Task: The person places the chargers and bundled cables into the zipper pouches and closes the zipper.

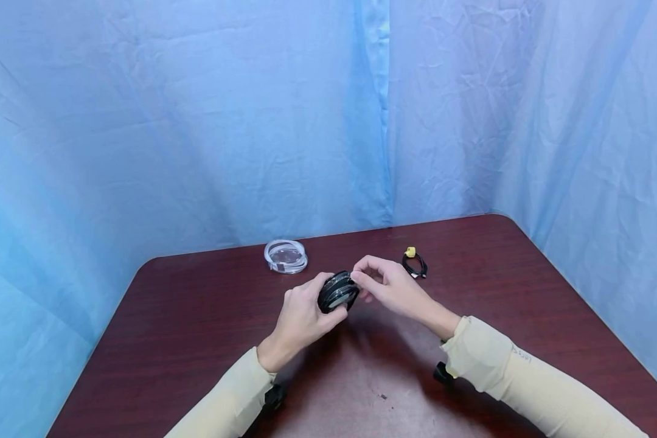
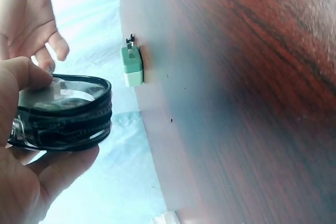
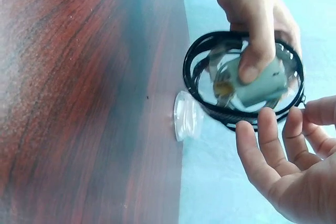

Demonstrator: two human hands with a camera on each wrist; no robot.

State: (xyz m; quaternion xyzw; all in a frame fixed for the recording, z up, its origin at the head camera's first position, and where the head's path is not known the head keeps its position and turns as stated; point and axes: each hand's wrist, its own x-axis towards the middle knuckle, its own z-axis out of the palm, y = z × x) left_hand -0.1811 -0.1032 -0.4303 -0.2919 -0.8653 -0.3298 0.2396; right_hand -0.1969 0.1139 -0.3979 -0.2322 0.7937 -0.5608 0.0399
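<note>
A round clear pouch (image 1: 338,291) with black zippered trim is held above the table, tilted on edge. My left hand (image 1: 305,309) grips its side, with the thumb on one clear face and fingers on the other, as the left wrist view also shows around the pouch (image 2: 68,114). Through the clear face in the right wrist view, a grey-green item (image 3: 260,85) shows; its kind is unclear. My right hand (image 3: 294,166) pinches the small zipper pull (image 3: 303,99) at the rim between thumb and index finger, its other fingertips beside the pouch's edge.
A clear round pouch (image 1: 286,256) with a pale rim lies at the back of the dark red table (image 1: 197,328). Behind my right hand lie a coiled black cable (image 1: 423,266) and a small yellowish plug block (image 1: 410,251). Blue curtains (image 1: 252,121) hang around the table.
</note>
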